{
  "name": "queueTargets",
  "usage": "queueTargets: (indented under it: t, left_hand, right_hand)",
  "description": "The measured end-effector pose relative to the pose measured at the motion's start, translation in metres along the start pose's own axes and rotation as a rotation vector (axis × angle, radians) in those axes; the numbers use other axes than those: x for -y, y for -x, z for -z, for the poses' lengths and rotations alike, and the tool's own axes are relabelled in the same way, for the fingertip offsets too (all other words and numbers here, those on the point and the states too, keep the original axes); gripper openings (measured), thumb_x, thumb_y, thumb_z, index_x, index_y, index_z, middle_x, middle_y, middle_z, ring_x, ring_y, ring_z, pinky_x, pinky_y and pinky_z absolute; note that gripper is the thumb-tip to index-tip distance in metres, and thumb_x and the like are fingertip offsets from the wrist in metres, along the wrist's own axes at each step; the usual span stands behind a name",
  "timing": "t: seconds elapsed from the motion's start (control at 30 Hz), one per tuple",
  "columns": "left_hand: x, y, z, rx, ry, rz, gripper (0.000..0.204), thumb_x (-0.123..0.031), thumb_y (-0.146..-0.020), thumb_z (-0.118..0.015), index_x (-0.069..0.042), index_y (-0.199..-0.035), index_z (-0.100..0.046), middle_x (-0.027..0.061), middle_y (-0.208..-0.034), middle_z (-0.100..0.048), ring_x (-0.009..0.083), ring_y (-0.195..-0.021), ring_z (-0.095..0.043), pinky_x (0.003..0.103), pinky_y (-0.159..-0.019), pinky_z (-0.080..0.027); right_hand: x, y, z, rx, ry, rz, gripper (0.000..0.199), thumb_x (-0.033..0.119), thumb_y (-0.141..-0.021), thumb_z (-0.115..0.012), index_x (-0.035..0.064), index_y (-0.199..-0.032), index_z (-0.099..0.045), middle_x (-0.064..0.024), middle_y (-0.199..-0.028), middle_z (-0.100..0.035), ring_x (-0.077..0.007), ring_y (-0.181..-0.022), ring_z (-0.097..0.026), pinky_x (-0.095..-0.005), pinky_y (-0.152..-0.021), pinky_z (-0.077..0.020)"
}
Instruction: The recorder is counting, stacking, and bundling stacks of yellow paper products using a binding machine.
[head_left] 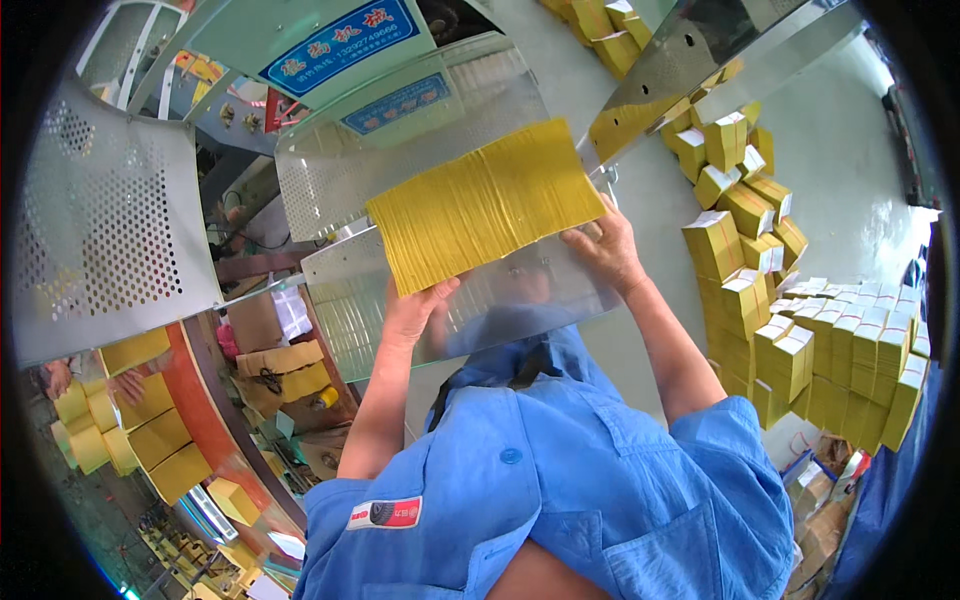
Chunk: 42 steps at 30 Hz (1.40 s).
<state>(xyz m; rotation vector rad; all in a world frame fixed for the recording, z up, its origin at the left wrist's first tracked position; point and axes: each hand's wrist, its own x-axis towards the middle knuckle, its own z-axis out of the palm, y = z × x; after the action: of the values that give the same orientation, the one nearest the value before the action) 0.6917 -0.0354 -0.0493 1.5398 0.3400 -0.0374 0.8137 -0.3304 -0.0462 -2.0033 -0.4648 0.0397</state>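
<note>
A long bundle of yellow paper [490,200] spans the space between my hands, tilted up toward its right end. Many fine lines of sheet edges run across its upper side. My left hand [418,308] grips the bundle's near left corner, thumb along the edge and most fingers hidden beneath. At the right end, my right hand [606,246] is closed on the near corner, its fingers partly hidden. Below the bundle lies a shiny metal tray [460,325], which reflects my blue shirt. Whether the bundle rests on this tray I cannot tell.
A pale green machine [230,50] with a blue label stands ahead, beside a perforated metal panel [110,220]. A steel beam [690,60] slants at the upper right. Strapped yellow paper bundles [725,250] are piled on the right floor. Another person's hands [128,385] show at far left.
</note>
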Motion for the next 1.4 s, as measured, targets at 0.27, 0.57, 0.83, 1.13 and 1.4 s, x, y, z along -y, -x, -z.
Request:
queueTargets:
  t: [0.27, 0.57, 0.83, 1.13, 1.4]
  left_hand:
    - [-0.056, 0.015, 0.025, -0.182, -0.108, 0.289, 0.049, -0.040, -0.092, -0.065, 0.003, -0.115, -0.061, 0.0096, -0.110, -0.065, 0.0153, -0.099, -0.060, 0.030, -0.087, -0.047]
    - [-0.034, 0.014, 0.037, -0.135, -0.159, 0.443, 0.067, -0.060, -0.095, -0.044, -0.004, -0.128, -0.058, 0.0083, -0.118, -0.063, 0.0184, -0.105, -0.060, 0.035, -0.088, -0.048]
    - [-0.015, 0.018, 0.054, -0.208, 0.098, 0.455, 0.071, -0.065, -0.097, -0.031, -0.008, -0.133, -0.052, 0.0066, -0.121, -0.062, 0.0170, -0.104, -0.061, 0.036, -0.084, -0.051]
    - [0.020, 0.024, 0.010, -0.421, 0.500, 0.175, 0.061, -0.054, -0.100, -0.040, -0.004, -0.134, -0.048, 0.0065, -0.128, -0.055, 0.0206, -0.119, -0.051, 0.037, -0.102, -0.040]
    - [0.005, 0.011, -0.023, -0.423, 0.647, 0.101, 0.058, -0.050, -0.100, -0.042, -0.006, -0.138, -0.045, 0.0070, -0.133, -0.052, 0.0218, -0.123, -0.049, 0.037, -0.104, -0.038]
  right_hand:
    - [0.055, -0.016, -0.005, 0.140, 0.146, -0.150, 0.037, 0.037, -0.087, -0.064, 0.0001, -0.092, -0.065, -0.0173, -0.078, -0.060, -0.0359, -0.076, -0.060, -0.0411, -0.070, -0.0479]
    - [0.028, -0.016, -0.011, 0.244, -0.101, -0.431, 0.043, 0.039, -0.098, -0.051, 0.0006, -0.111, -0.065, -0.0112, -0.092, -0.069, -0.0185, -0.090, -0.064, -0.0313, -0.081, -0.0488]
    - [0.015, -0.007, -0.018, 0.119, -0.401, -0.374, 0.037, 0.035, -0.097, -0.055, 0.0041, -0.113, -0.067, -0.0098, -0.099, -0.070, -0.0166, -0.097, -0.064, -0.0297, -0.088, -0.0480]
    - [0.001, -0.001, -0.042, 0.153, -0.751, -0.523, 0.046, 0.032, -0.099, -0.050, 0.0029, -0.135, -0.049, -0.0128, -0.135, -0.051, -0.0198, -0.128, -0.044, -0.0341, -0.107, -0.0323]
    - [0.028, -0.011, -0.049, 0.048, -0.959, -0.415, 0.059, 0.037, -0.099, -0.048, -0.0007, -0.144, -0.038, -0.0108, -0.144, -0.044, -0.0204, -0.134, -0.038, -0.0329, -0.112, -0.0259]
